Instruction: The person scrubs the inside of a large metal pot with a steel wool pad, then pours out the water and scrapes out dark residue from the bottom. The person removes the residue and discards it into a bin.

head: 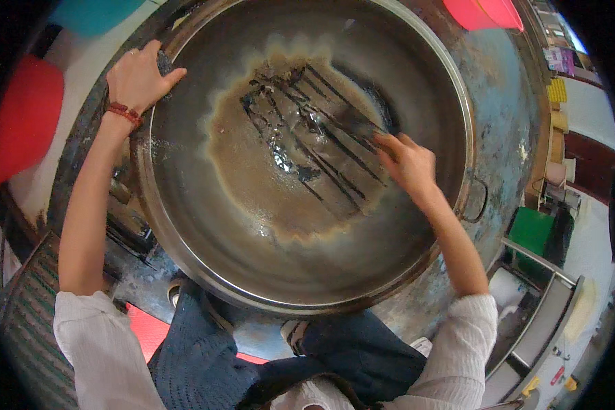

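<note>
A wide round metal pan with a bright rim lies before me, murky brown water pooled in its middle. A rack of dark, thin parallel bars sits partly under the water. My right hand has its fingers curled at the rack's right side, beside a blurred dark patch that I cannot make out. At the pan's upper left rim, my left hand holds a dark mesh scouring pad, largely covered by the fingers. A red bracelet circles the left wrist.
A small loop handle projects from the pan's right side. Around it lies a worn, stained surface. A pink basin stands at the upper right, a red object at left. A metal-framed rack is at lower right.
</note>
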`<state>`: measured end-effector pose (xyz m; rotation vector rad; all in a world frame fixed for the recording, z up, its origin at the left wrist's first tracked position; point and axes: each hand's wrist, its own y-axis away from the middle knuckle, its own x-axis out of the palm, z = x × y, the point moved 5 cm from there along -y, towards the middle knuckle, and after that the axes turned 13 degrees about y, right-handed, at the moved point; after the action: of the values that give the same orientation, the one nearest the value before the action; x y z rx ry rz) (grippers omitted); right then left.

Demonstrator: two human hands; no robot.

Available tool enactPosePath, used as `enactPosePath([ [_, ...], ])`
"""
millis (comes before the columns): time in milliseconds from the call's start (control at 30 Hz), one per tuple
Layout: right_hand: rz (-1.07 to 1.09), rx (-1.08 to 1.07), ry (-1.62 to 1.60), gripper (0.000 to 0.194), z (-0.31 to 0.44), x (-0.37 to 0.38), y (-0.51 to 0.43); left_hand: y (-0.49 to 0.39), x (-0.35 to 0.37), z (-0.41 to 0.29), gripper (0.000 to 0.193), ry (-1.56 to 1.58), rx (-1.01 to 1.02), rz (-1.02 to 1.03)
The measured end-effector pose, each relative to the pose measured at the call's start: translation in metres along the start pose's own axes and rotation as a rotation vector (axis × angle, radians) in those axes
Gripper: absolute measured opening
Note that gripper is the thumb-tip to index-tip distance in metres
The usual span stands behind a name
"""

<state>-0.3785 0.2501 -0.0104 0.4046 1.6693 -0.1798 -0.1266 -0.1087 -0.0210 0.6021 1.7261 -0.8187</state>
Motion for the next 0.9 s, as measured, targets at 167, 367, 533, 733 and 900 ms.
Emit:
enactPosePath([
  [167,0.173,0.102,0.269,0.025,-0.073,-0.013,0.076,-0.006,-0.004,-0.009,0.060,-0.025,0.051,-0.012],
  [367,-0.090,0.092,-0.002,0.016,0.013,0.051,-0.063,-0.024,-0.012,-0.026,0.053,-0.082,0.093,-0.022],
  [533,-0.065,0.026,-0.091,0.022,0.021,0.036,-0.042,-0.015,0.004,-0.005,0.063,-0.040,-0.021,0.074],
  [733,0.171,-0.083,0.273,0.025,-0.052,-0.039,0.083,-0.005,0.006,-0.005,0.061,0.015,0.067,-0.022],
  [900,0.137,-0.094,0.188,0.025,-0.043,0.017,0.085,-0.018,0.004,-0.006,0.061,-0.029,0.081,0.013],
])
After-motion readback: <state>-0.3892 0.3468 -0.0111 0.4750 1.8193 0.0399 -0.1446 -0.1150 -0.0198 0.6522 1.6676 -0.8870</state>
